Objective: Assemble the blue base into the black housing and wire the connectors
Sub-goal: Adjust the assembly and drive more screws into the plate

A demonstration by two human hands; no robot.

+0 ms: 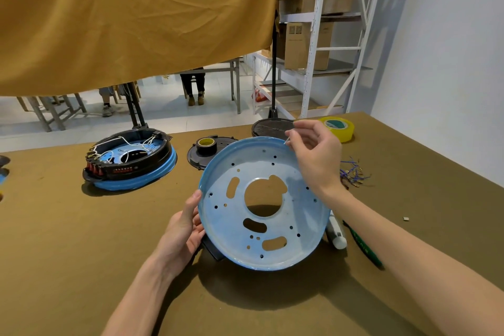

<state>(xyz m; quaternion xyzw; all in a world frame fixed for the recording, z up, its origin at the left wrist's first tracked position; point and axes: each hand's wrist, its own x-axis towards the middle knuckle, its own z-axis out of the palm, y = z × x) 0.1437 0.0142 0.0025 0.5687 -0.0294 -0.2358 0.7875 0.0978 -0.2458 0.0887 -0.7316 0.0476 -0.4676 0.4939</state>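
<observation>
Item: blue base [263,203], perforated disc, held tilted above the table [81,267], centre of view.

Left hand [182,234]: grips the rim at 9 o'clock, thumb over the edge, fingers behind.

Right hand [313,153]: at the rim's 1 o'clock, pinching a small pale thing [287,141]; too small to name.

Black housing [211,249]: only a dark edge shows under the base at 7 o'clock; seating cannot be told.

Finished unit [131,161], 10 o'clock: black shell on blue base, white wires inside.

Loose connectors [353,173], 3 o'clock. Tape rolls: black [206,145] at 11, yellow [338,128] at 1. White tube [336,234] and green tool [364,244], 4 o'clock.

Risks, as judged:
- One-sided grip; the disc could swing or slip and strike the tube.
- The pinched piece could drop through a hole.
- Mismatched holes would block seating.
- Tangled connectors invite miswiring.
</observation>
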